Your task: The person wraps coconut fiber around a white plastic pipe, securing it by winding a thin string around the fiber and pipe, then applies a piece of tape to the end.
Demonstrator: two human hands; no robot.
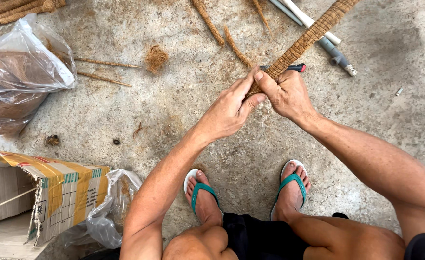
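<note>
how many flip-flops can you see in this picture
2. One teal-strapped white flip-flop is on the left foot, below the left hand; the other flip-flop is on the right foot, below the right hand. Both heels are hidden by the knees.

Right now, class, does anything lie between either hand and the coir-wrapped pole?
Nothing visible does. The left hand and the right hand both grip the near end of the coir-wrapped pole directly, fingers pressed on the fibre. Loose coir strands lie apart on the concrete floor.
</note>
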